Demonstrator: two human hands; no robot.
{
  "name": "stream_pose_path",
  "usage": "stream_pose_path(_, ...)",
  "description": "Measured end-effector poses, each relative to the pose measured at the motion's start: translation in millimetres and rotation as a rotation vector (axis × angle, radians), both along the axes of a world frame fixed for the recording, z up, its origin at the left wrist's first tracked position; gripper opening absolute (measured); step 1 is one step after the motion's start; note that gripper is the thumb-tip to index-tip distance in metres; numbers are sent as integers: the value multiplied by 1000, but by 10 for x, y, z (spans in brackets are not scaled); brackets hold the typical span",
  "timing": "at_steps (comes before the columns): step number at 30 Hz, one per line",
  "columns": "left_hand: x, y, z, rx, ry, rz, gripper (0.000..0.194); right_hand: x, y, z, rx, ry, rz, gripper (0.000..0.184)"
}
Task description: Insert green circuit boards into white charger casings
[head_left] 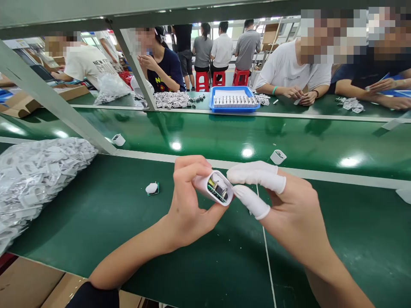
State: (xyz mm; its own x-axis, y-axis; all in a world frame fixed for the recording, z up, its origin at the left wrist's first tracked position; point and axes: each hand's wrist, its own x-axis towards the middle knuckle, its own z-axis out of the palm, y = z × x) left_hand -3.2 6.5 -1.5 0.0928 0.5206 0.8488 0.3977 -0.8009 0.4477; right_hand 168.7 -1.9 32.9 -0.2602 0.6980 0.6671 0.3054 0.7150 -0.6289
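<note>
My left hand (189,201) is closed around a white plastic charger housing (205,185), its open end tilted toward me and to the right. Inside the housing sits a green circuit board (218,192) with several components, one of them yellow. White finger cots cover the fingers and thumb of my right hand (272,194). Those stretched fingertips are at the right rim of the housing, thumb and fingers slightly apart, with nothing visible between them. On the bench to the left lies a small circuit board with a white cap (152,188).
A large bag of white plastic parts (41,184) fills the left side. Two white housings, one left (118,139) and one right (278,157), lie on the green conveyor (208,145). A slanted metal post (64,98) crosses the left. Opposite, co-workers sit by a blue tray (234,109).
</note>
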Motion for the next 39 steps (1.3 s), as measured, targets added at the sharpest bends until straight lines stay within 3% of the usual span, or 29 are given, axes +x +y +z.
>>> stream_pose_path(3, -1, -18, -6, 71, 87, -18, 60, -53, -18, -24, -1, -33, -37, 21)
stream_pose_path(9, -60, -50, 40, 118, 271, 9, 62, -98, -35, -56, 171, -156, -164, 19)
stream_pose_path(26, -72, -88, 131, 70, 364, -114, 53, -94, -61, -22, 108, -117, -145, 19)
stream_pose_path(32, -65, -51, 107, -78, 157, -139, 57, 14, -28, 56, 101, -157, -30, 20)
stream_pose_path(37, -134, -50, 149, -262, -87, -184, 51, 145, 0, 72, 75, -463, -44, 31)
stream_pose_path(39, -172, -49, 171, -273, -120, -216, 49, 165, 35, 40, 7, -535, -55, 24)
